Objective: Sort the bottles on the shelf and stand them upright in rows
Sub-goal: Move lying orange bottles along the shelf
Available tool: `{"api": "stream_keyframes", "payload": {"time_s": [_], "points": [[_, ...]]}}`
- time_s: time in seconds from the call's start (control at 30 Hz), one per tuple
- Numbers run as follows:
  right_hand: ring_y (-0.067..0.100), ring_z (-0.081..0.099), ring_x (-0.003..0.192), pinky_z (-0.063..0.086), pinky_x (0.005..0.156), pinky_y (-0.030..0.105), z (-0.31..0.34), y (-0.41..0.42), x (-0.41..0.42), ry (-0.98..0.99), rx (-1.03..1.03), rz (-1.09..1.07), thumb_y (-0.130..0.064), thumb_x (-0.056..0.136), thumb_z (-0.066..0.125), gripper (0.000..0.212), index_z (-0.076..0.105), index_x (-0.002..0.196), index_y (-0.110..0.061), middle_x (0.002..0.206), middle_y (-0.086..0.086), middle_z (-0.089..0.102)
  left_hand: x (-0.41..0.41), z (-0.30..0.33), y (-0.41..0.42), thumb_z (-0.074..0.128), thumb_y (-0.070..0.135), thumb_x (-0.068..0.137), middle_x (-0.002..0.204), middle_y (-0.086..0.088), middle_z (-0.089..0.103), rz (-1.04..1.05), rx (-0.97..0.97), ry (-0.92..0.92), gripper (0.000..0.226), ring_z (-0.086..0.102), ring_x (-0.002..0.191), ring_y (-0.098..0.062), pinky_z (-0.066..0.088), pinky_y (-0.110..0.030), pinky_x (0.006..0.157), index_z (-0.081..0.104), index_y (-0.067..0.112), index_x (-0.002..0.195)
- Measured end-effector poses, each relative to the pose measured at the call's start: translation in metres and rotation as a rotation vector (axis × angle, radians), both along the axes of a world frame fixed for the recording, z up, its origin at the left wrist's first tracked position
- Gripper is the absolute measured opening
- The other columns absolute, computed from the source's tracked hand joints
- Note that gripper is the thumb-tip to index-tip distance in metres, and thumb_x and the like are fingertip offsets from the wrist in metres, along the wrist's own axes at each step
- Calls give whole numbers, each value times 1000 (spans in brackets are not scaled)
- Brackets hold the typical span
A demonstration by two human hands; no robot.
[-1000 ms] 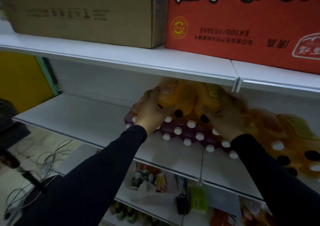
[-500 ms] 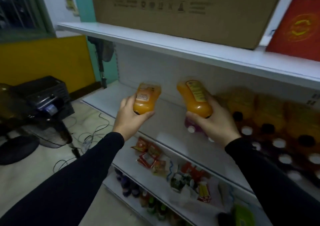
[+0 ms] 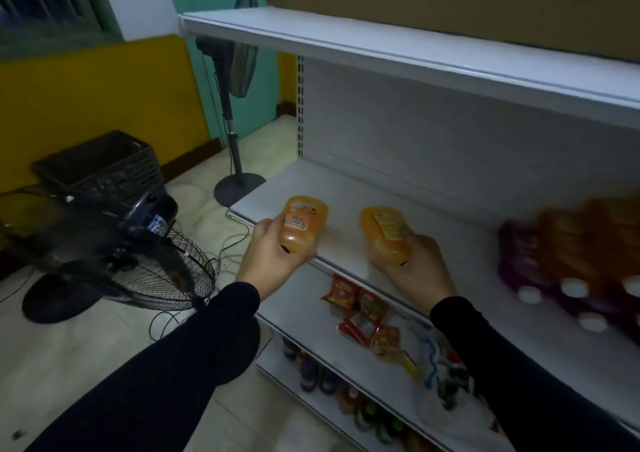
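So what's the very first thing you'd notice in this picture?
Two orange bottles: the left hand grips one orange bottle, and the right hand grips the other orange bottle, both over the bare left end of the white shelf. Next, a blurry pile of bottles on the shelf's far right.

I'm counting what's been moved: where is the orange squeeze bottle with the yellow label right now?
In the head view, the orange squeeze bottle with the yellow label is gripped in the right hand, over the white shelf's front edge, right of the left hand's orange bottle.
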State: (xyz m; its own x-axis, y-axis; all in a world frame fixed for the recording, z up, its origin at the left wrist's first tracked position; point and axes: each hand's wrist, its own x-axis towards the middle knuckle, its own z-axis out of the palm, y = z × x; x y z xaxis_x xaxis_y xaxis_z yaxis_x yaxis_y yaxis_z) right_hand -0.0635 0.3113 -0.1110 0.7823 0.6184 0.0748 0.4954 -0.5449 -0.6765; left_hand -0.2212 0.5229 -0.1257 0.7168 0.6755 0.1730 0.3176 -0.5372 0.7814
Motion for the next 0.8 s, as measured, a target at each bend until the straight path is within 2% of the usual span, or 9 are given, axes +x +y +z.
{"api": "stream_keyframes", "payload": {"time_s": [0.07, 0.13, 0.2, 0.3, 0.4, 0.53, 0.63, 0.8], "points": [[29, 61, 90, 46, 73, 28, -11, 24, 11, 2, -39, -9, -50, 77, 69, 51, 58, 115, -18, 99, 17, 60, 9, -8, 17, 78, 53, 69, 113, 14, 35, -8, -6, 23, 84, 45, 86, 5, 34, -3, 65, 40, 24, 139], [31, 56, 96, 42, 77, 28, -19, 49, 23, -3, -36, -35, -48, 78, 68, 57, 52, 123, -17, 109, 14, 54, 20, -13, 32, 77, 51, 72, 122, 11, 36, -22, -2, 46, 89, 45, 98, -1, 35, -6, 74, 35, 23, 144], [32, 47, 108, 35, 85, 25, -25, 74, 33, -2, -29, -66, -46, 80, 67, 68, 41, 136, -19, 124, 14, 44, 33, -15, 49, 76, 48, 75, 135, 4, 34, -51, 9, 82, 91, 46, 109, -8, 36, -17, 87, 29, 22, 148], [31, 35, 125, 35, 103, 33, -35, 103, 39, -19, -36, -52, -45, 86, 63, 77, 27, 147, -18, 141, 17, 31, 47, -21, 74, 74, 48, 78, 143, 1, 29, -86, 35, 142, 91, 47, 120, -20, 38, -24, 90, 24, 25, 150], [33, 29, 134, 31, 112, 40, -40, 123, 43, 3, -8, -50, -44, 91, 57, 77, 19, 151, -16, 148, 19, 22, 60, -28, 93, 71, 52, 79, 146, 3, 25, -102, 32, 143, 90, 45, 123, -22, 41, -28, 92, 21, 29, 150], [34, 27, 139, 30, 112, 39, -38, 147, 51, 2, -57, -48, -40, 94, 54, 72, 20, 152, -15, 153, 20, 18, 83, -29, 122, 69, 49, 81, 146, 0, 24, -152, 32, 167, 88, 44, 125, -25, 43, -39, 101, 19, 27, 150], [32, 29, 139, 31, 112, 36, -37, 165, 54, 22, -42, -92, -41, 93, 57, 73, 23, 152, -16, 154, 18, 19, 101, -30, 145, 64, 50, 85, 148, 0, 22, -193, 53, 187, 87, 42, 127, -27, 40, -36, 102, 14, 26, 152], [29, 31, 137, 27, 110, 29, -36, 195, 51, 33, -17, -193, -39, 91, 61, 73, 29, 150, -12, 152, 17, 25, 112, -30, 181, 58, 51, 87, 151, 10, 13, -372, 41, 229, 88, 38, 132, -22, 37, -29, 101, 3, 31, 153]]}}
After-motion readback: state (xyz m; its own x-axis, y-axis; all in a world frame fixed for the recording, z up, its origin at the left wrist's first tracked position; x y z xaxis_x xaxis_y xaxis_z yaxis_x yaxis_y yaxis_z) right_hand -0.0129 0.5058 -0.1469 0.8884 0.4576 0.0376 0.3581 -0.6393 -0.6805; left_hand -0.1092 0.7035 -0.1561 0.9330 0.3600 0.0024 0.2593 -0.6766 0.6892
